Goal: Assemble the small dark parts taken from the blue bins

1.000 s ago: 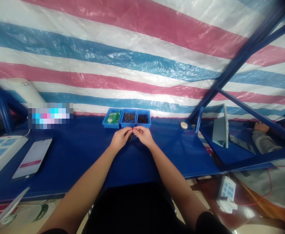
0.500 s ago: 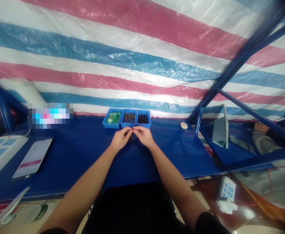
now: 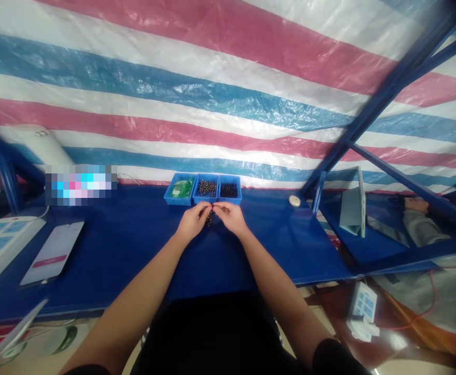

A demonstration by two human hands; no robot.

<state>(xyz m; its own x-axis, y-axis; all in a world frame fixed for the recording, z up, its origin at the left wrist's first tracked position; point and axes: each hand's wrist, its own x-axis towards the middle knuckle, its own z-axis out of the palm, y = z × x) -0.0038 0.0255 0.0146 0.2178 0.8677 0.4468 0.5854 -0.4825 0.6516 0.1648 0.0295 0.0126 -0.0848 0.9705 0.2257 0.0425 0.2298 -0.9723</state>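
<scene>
Small dark parts (image 3: 209, 219), with a little brassy shine, just below and between the fingertips, over the blue table (image 3: 275, 250); cannot tell whether lying on it or hanging from the pinch. Left hand (image 3: 192, 223) and right hand (image 3: 231, 219) together, facing each other, tips touching or nearly so, thumb and fingers of each bent as for a fine pinch. Cannot tell the exact piece between the tips, nor the firmness of the grip, because of small size and covering fingers. Held so, most likely, for lack of surface: too little for a whole palm, enough only for tips. Placed from two sides, perhaps for better steadiness. Just beyond the hands, three blue boxes in one row, side by side: left box (image 3: 178, 201) with a green packet (image 3: 181, 188), middle box (image 3: 204, 200) with metallic-looking bits (image 3: 206, 188), right box (image 3: 230, 201) with black bits (image 3: 229, 190). Set so, by judgement, for short reach and for no mixing of kinds. Well apart on the right, a white round object (image 3: 294, 201); on the far left, a phone (image 3: 52, 252) beside a power strip (image 3: 1, 245). Put at the sides, probably, for leaving free room to both forearms.
</scene>
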